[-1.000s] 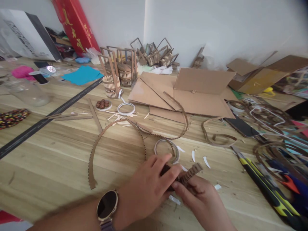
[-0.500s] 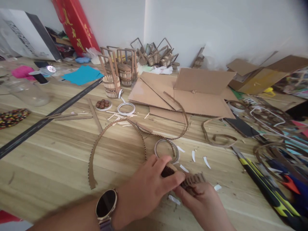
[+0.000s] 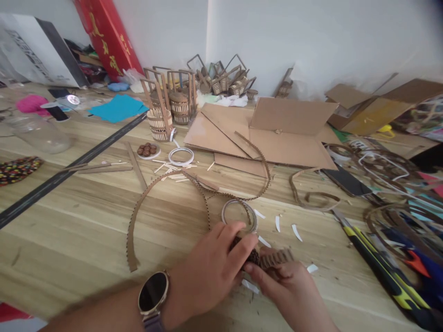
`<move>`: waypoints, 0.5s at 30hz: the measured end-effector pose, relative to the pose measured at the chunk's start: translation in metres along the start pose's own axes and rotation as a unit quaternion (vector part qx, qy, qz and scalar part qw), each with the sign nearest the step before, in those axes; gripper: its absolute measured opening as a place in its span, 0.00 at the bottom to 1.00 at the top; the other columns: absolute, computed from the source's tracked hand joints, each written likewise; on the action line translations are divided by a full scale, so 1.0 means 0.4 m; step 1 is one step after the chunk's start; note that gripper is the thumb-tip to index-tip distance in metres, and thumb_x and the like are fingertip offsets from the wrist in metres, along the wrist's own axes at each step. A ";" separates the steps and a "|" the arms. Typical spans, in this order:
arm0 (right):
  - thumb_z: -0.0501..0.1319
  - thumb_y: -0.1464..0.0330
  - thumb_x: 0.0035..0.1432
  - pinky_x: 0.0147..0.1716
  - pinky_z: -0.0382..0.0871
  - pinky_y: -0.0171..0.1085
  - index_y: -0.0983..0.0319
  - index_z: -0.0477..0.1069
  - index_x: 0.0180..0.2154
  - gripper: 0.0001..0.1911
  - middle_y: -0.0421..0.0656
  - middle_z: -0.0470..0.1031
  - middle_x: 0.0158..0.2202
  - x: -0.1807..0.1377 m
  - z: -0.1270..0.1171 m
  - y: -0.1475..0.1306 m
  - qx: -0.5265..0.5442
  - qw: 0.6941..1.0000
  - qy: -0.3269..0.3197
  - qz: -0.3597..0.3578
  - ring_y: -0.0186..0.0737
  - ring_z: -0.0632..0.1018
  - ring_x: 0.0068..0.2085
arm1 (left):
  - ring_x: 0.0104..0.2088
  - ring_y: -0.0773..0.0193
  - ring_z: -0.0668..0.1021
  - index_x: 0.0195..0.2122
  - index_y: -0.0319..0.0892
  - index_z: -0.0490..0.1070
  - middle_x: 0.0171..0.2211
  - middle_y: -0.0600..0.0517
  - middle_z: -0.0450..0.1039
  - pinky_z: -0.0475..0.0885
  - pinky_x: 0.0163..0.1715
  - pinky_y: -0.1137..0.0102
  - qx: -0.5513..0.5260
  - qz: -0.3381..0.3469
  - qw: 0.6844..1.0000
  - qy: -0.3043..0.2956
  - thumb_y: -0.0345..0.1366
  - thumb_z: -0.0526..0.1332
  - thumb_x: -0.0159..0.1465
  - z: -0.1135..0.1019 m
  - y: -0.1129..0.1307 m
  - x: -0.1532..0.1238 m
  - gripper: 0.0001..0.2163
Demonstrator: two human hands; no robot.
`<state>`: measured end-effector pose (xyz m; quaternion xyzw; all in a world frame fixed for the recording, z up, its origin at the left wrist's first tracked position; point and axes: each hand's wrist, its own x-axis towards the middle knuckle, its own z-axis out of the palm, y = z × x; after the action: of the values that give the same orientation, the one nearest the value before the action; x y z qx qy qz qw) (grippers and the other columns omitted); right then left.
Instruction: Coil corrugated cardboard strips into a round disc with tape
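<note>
Both my hands meet low in the middle of the view over a wooden table. My left hand, a watch on its wrist, pinches a small dark roll of corrugated cardboard strip. My right hand holds the free ribbed end of that strip from below. Just beyond my fingers lies a roll of tape. A long curved corrugated strip arcs across the table to the left.
Flat cardboard sheets lie behind, with small cardboard baskets near the wall. A yellow utility knife and tangled strips sit at the right. A long black ruler, a white tape ring and a glass jar are at the left.
The free ribbed end of the strip has dropped from tilted up to nearly level, and my left fingers have shifted slightly on the roll. Nothing else moved.
</note>
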<state>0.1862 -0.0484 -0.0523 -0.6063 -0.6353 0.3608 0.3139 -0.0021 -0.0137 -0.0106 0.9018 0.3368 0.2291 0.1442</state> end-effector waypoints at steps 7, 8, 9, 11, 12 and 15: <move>0.60 0.56 0.58 0.22 0.64 0.31 0.61 0.73 0.22 0.19 0.39 0.72 0.21 0.011 -0.013 -0.037 0.017 0.999 -0.024 -0.021 0.35 0.71 0.23 | 0.53 0.46 0.70 0.57 0.41 0.58 0.61 0.37 0.55 0.73 0.50 0.50 0.026 0.018 0.999 0.012 0.25 0.55 0.67 -0.002 0.002 -0.004 0.18; 0.60 0.56 0.58 0.21 0.64 0.31 0.60 0.73 0.22 0.19 0.38 0.71 0.20 0.010 -0.012 -0.035 0.019 0.999 -0.022 -0.022 0.35 0.71 0.22 | 0.54 0.46 0.69 0.57 0.42 0.58 0.62 0.37 0.53 0.73 0.51 0.50 0.025 0.015 0.999 0.015 0.24 0.55 0.67 -0.001 0.002 -0.005 0.18; 0.60 0.55 0.58 0.20 0.63 0.31 0.60 0.73 0.22 0.19 0.38 0.70 0.20 0.009 -0.010 -0.031 0.019 1.000 -0.016 -0.019 0.35 0.70 0.21 | 0.55 0.46 0.69 0.57 0.42 0.58 0.62 0.37 0.52 0.72 0.52 0.50 0.023 0.012 0.999 0.019 0.24 0.55 0.66 0.001 0.003 -0.006 0.19; 0.60 0.53 0.57 0.17 0.58 0.31 0.61 0.70 0.19 0.22 0.37 0.66 0.16 0.005 -0.003 -0.017 0.013 1.000 0.000 -0.004 0.33 0.66 0.19 | 0.57 0.45 0.66 0.58 0.42 0.57 0.63 0.37 0.49 0.71 0.53 0.49 0.020 0.004 1.000 0.022 0.24 0.56 0.66 0.004 0.003 -0.006 0.20; 0.60 0.52 0.56 0.16 0.55 0.31 0.61 0.68 0.17 0.24 0.36 0.63 0.15 0.003 0.000 -0.011 0.011 1.000 0.007 0.004 0.32 0.64 0.17 | 0.57 0.45 0.66 0.58 0.42 0.57 0.63 0.37 0.49 0.71 0.53 0.49 0.016 0.002 1.000 0.022 0.25 0.57 0.65 0.005 0.003 -0.006 0.21; 0.60 0.52 0.55 0.15 0.53 0.31 0.60 0.67 0.16 0.24 0.36 0.61 0.13 0.003 0.000 -0.016 0.017 1.000 0.008 0.005 0.31 0.62 0.16 | 0.54 0.47 0.68 0.57 0.41 0.58 0.60 0.38 0.54 0.72 0.52 0.52 0.010 0.008 1.000 0.016 0.26 0.57 0.66 0.004 0.002 -0.003 0.19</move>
<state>0.1826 -0.0474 -0.0469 -0.6070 -0.6231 0.3687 0.3276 -0.0016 -0.0153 -0.0118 0.9021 0.3341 0.2412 0.1282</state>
